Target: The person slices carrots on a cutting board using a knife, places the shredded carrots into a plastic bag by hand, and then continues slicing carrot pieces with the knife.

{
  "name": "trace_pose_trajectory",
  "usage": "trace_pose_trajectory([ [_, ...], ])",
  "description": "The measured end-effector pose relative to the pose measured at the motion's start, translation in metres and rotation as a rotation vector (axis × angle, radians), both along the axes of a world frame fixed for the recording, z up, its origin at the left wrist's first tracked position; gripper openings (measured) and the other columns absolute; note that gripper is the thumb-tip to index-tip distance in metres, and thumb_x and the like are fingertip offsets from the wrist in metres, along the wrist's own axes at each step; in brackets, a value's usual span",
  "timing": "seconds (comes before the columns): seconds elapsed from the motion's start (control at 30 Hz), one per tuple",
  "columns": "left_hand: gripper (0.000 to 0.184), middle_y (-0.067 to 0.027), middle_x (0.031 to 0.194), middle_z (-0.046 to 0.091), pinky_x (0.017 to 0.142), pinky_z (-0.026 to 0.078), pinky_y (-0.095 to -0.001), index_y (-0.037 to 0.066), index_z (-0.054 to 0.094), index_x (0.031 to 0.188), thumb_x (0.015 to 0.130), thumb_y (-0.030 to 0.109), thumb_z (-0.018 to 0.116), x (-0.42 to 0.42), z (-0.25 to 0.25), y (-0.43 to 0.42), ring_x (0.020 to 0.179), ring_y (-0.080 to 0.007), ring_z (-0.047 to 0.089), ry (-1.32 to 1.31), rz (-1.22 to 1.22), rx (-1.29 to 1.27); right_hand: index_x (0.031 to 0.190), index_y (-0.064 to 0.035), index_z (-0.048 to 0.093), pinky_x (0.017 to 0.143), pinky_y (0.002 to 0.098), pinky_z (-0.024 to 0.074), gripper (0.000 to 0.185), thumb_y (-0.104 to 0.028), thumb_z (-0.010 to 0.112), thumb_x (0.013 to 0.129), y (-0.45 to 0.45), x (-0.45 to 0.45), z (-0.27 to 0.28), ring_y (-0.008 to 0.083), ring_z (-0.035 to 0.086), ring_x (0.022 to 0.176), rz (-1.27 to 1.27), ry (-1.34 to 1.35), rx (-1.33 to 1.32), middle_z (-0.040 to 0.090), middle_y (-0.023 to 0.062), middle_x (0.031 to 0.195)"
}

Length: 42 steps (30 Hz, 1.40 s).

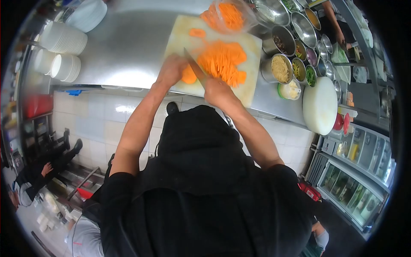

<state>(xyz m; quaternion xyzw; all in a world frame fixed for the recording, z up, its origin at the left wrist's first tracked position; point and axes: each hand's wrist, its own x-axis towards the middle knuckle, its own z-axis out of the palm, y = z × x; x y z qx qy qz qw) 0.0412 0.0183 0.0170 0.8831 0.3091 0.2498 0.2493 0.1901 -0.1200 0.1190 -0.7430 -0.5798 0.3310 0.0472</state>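
Observation:
My right hand [218,91] is closed around the handle of a kitchen knife [195,65], whose blade points away and to the left over the white cutting board [252,81]. Left of the blade, my left hand [173,69] is closed with its fingertips on an orange piece of carrot [189,76]; the fingers are partly blurred. Thin carrot strips and slices [222,60] lie fanned in a heap to the right of the knife. A single carrot slice [197,32] sits apart near the board's far left corner.
A clear plastic bag [231,17] of cut carrot rests at the board's far edge. Right of it stand several metal bowls, one with pale strips [280,69], and a thick round white board [320,106]. Stacked white bowls [64,38] stand left. Other people are at the edges.

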Motion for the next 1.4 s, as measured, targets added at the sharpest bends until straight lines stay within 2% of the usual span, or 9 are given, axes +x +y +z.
trace_pose_trajectory([
  [0.13,0.015,-0.0122,0.089,0.058,0.076,0.047,-0.0409,0.006,0.066,0.092,0.079,0.001,0.066,0.001,-0.001,-0.005,0.087,-0.0338,0.057,-0.057,0.030,0.006,0.109,0.0104,0.053,0.083,0.0498,0.0501,0.030,-0.001,0.048,0.082,-0.004,-0.008,-0.008,0.0445,0.063,0.095,-0.073,-0.005,0.006,0.064,0.0320,0.096],
  [0.17,0.015,-0.0123,0.089,0.058,0.076,0.048,-0.0408,0.006,0.066,0.092,0.079,0.001,0.066,0.001,0.001,-0.006,0.087,-0.0338,0.057,-0.073,0.027,-0.005,0.107,0.0105,0.054,0.080,0.0516,0.0493,0.029,0.000,0.049,0.080,-0.002,-0.009,-0.031,0.0461,0.063,0.091,-0.093,-0.005,0.081,0.064,0.0326,0.091],
  [0.23,0.014,-0.0124,0.089,0.058,0.076,0.048,-0.0407,0.006,0.066,0.092,0.079,0.000,0.066,-0.002,0.002,0.001,0.087,-0.0339,0.057,-0.084,0.026,-0.001,0.104,0.0107,0.054,0.078,0.0534,0.0485,0.028,0.001,0.049,0.078,0.007,-0.011,-0.026,0.0478,0.063,0.088,-0.111,0.002,0.171,0.063,0.0332,0.087],
  [0.33,0.014,-0.0124,0.090,0.058,0.076,0.048,-0.0408,0.007,0.066,0.092,0.079,0.000,0.065,-0.002,0.002,-0.001,0.088,-0.0338,0.057,-0.084,0.009,0.018,0.104,0.0108,0.054,0.078,0.0534,0.0485,0.027,0.001,0.049,0.079,0.000,-0.003,-0.010,0.0481,0.062,0.087,-0.038,0.003,0.078,0.063,0.0334,0.088],
  [0.47,0.013,-0.0124,0.090,0.058,0.076,0.048,-0.0408,0.006,0.066,0.092,0.081,0.000,0.064,-0.003,-0.005,-0.005,0.088,-0.0337,0.057,-0.101,0.030,-0.010,0.107,0.0103,0.053,0.081,0.0520,0.0493,0.028,-0.002,0.047,0.082,0.002,-0.013,-0.027,0.0461,0.063,0.091,-0.063,-0.006,0.078,0.064,0.0327,0.093],
  [0.7,0.013,-0.0126,0.091,0.059,0.077,0.048,-0.0405,0.005,0.066,0.092,0.081,-0.001,0.063,-0.005,-0.002,-0.004,0.088,-0.0341,0.058,-0.126,0.034,-0.001,0.110,0.0099,0.051,0.083,0.0505,0.0502,0.029,-0.003,0.046,0.085,0.002,-0.015,0.002,0.0441,0.064,0.096,-0.041,-0.030,-0.024,0.064,0.0318,0.096],
  [1.1,0.014,-0.0121,0.091,0.060,0.078,0.049,-0.0401,0.004,0.066,0.089,0.078,-0.004,0.064,-0.011,-0.008,0.000,0.090,-0.0333,0.058,-0.083,0.036,-0.028,0.108,0.0117,0.051,0.081,0.0501,0.0513,0.029,-0.002,0.045,0.084,0.010,-0.021,-0.024,0.0438,0.065,0.091,-0.027,-0.024,0.083,0.065,0.0307,0.091],
  [1.2,0.015,-0.0118,0.091,0.060,0.079,0.049,-0.0397,0.004,0.066,0.090,0.078,-0.004,0.064,-0.013,-0.001,-0.003,0.090,-0.0331,0.058,-0.093,0.020,0.009,0.104,0.0114,0.053,0.080,0.0523,0.0498,0.027,0.000,0.047,0.080,0.003,-0.014,0.020,0.0477,0.063,0.090,0.007,0.046,0.110,0.064,0.0336,0.091],
  [1.4,0.016,-0.0118,0.092,0.060,0.080,0.049,-0.0397,0.005,0.067,0.091,0.078,-0.003,0.065,-0.016,-0.001,-0.003,0.091,-0.0330,0.058,-0.073,0.053,-0.046,0.110,0.0107,0.051,0.081,0.0506,0.0512,0.029,-0.003,0.044,0.085,0.009,-0.027,-0.011,0.0445,0.065,0.091,-0.030,-0.029,0.049,0.065,0.0307,0.092],
])
